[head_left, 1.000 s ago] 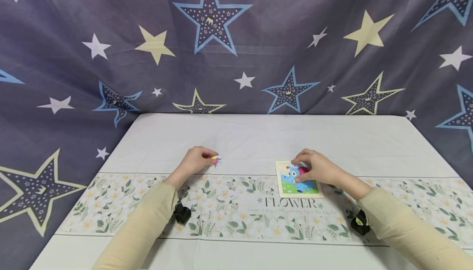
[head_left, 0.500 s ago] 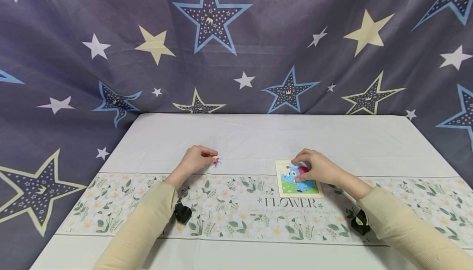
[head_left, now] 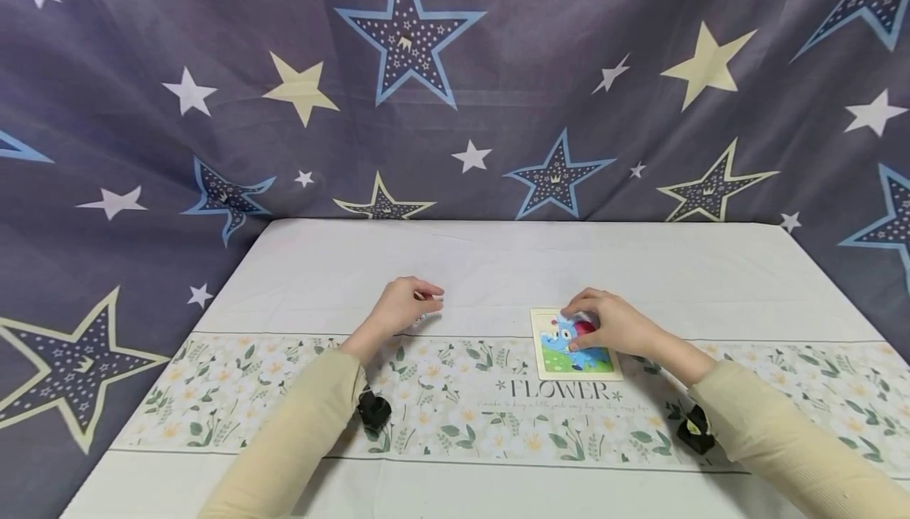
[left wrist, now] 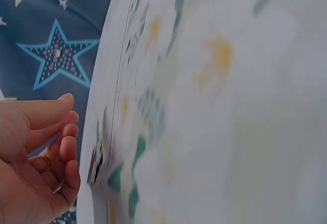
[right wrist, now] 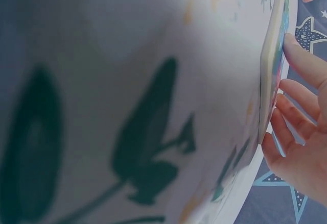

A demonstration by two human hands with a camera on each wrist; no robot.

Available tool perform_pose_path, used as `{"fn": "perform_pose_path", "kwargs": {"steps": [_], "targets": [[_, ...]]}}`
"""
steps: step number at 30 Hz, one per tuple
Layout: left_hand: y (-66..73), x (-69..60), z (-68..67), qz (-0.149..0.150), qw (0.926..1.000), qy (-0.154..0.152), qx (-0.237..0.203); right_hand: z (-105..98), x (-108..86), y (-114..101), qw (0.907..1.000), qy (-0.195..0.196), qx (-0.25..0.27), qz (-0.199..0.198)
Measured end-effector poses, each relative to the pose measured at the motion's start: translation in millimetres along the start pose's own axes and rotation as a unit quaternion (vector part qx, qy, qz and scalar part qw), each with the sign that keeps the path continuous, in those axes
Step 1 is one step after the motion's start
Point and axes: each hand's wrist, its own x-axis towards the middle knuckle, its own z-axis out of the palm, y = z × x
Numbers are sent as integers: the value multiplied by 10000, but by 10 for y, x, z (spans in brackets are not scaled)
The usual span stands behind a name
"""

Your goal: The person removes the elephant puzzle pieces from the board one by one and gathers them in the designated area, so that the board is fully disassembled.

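A flat square puzzle with a pale frame and a blue cartoon animal on green lies on the table, right of centre. My right hand rests on its upper right part. In the right wrist view, the thumb and fingertips touch the puzzle from above and at its edge. My left hand hovers over the table to the left, its fingers loosely bent with nothing seen between them. Below that hand lies a small puzzle piece, apart from the fingers and mostly hidden in the head view.
A white tablecloth with a floral band and the word FLOWER covers the table. Behind it hangs a dark curtain printed with stars. Black wrist devices sit under both sleeves.
My left hand has let go of the small puzzle piece and moved right, its fingertips now past it. The right hand and the framed puzzle stay where they were.
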Motion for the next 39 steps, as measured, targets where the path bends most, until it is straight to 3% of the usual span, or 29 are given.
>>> {"fn": "perform_pose_path", "kwargs": {"steps": [12,26,39], "targets": [[210,34,252,272,9992,-285,1,15,-31,-5,9992,125,-297,-228],[477,54,471,674,9953,-692,4,-9,-29,-3,9986,-91,-447,-281],[725,61,806,893,9898,-1091,-185,-62,-29,16,9986,-329,-192,-367]]}}
